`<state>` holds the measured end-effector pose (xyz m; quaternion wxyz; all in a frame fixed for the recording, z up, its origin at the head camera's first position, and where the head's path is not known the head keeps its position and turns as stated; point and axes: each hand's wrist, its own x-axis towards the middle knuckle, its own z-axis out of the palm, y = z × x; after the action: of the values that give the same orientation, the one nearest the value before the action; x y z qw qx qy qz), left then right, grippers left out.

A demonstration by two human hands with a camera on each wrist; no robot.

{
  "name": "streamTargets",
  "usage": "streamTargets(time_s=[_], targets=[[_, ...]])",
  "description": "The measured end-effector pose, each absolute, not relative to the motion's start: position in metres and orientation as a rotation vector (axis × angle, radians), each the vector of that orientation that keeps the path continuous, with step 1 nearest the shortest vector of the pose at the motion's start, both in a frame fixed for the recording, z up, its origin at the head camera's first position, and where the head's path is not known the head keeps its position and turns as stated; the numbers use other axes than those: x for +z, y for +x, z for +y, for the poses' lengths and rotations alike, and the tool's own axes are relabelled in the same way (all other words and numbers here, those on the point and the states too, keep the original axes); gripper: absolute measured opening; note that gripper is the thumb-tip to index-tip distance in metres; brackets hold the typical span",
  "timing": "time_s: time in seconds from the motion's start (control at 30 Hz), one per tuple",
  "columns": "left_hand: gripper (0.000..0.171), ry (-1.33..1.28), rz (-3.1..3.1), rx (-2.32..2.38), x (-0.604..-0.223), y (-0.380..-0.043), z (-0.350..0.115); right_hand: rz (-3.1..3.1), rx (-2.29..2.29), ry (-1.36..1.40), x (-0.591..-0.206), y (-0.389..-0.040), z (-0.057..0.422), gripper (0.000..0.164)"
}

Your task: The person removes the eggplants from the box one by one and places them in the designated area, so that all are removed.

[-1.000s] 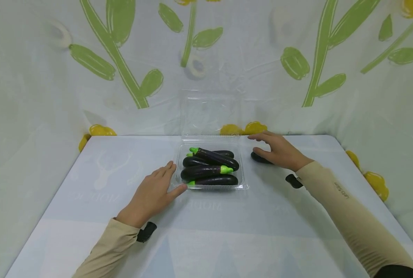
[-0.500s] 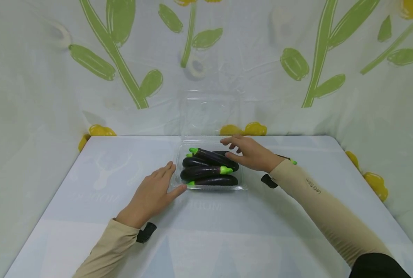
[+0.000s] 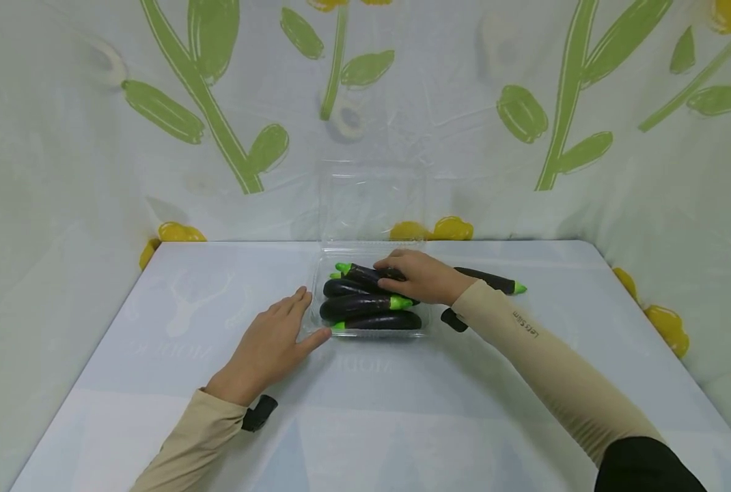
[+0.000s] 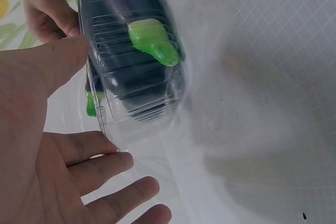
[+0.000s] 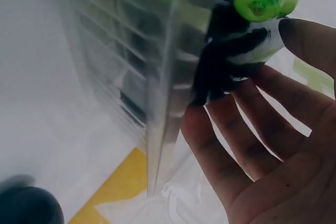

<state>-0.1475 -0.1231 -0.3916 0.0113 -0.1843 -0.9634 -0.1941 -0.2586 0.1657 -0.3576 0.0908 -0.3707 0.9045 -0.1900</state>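
Observation:
A clear plastic clamshell box (image 3: 378, 334) holds several dark eggplants with green stems, among them a front one (image 3: 374, 320). My right hand (image 3: 423, 277) reaches over the box's right side and grips the uppermost eggplant (image 3: 361, 275), covering its right end. In the right wrist view, thumb and fingers lie on opposite sides of that dark eggplant (image 5: 231, 51). My left hand (image 3: 267, 345) stays at the box's left wall, fingers extended, with the thumb by the front left corner. The left wrist view has the thumb and fingertips at the box's ribbed side (image 4: 131, 93).
The transparent lid (image 3: 371, 205) stands raised behind the box, hinged at the back. Another eggplant (image 3: 491, 281) lies on the white table (image 3: 525, 396), right of the box, partly behind the right forearm. A patterned curtain (image 3: 439, 123) hangs along the table's back edge.
My right hand has moved left from the loose eggplant on the table to the box and taken hold of the top eggplant. The left hand has kept its place.

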Motion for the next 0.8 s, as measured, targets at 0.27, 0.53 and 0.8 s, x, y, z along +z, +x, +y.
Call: streamTargets(time_s=[0.27, 0.53, 0.8], targets=[[0.080, -0.572, -3.008, -0.618, -0.390, -0.146, -0.122, 2.695, -0.517, -1.077, -0.357, -0.258, 0.162, 0.040], [0.079, -0.573, -3.014, -0.618, -0.390, -0.146, -0.121, 2.715, -0.560, -1.098, -0.356, -0.255, 0.164, 0.039], [0.079, -0.567, -3.012, -0.620, -0.390, -0.146, -0.121, 2.826, -0.698, -1.176, -0.337, -0.246, 0.173, 0.040]])
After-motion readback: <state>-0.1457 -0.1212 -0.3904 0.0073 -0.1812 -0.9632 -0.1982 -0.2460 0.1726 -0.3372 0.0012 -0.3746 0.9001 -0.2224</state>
